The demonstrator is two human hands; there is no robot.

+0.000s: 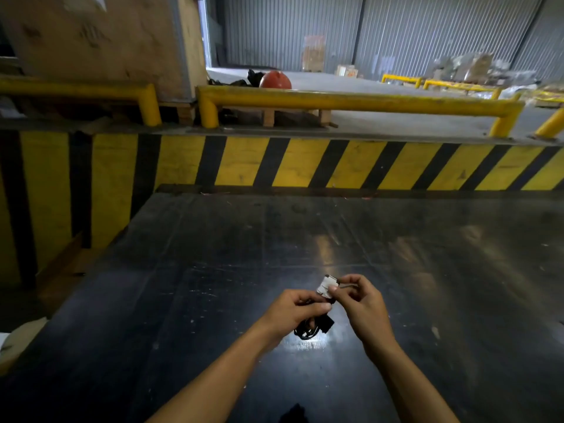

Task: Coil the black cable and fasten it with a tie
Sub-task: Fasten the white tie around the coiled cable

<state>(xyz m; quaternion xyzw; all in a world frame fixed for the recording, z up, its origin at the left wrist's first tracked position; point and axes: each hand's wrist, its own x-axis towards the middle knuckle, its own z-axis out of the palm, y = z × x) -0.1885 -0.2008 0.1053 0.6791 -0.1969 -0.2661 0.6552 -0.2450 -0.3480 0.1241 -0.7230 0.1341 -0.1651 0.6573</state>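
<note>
The black cable (312, 328) is bunched into small loops and hangs under my left hand (294, 312), which grips the bundle from the left. A white tie or label strip (326, 287) sticks up from the bundle between my hands. My right hand (360, 303) pinches that strip with thumb and fingertips. Both hands hover just above the dark tabletop (427, 270), near its middle. A black plug end shows at the bundle's right side; the rest of the cable is hidden in my left palm.
A yellow and black striped barrier (305, 161) runs along the table's far edge. Beyond it stand yellow guard rails (351, 102), a large plywood crate (100, 38) at the left and a red round object (275, 80).
</note>
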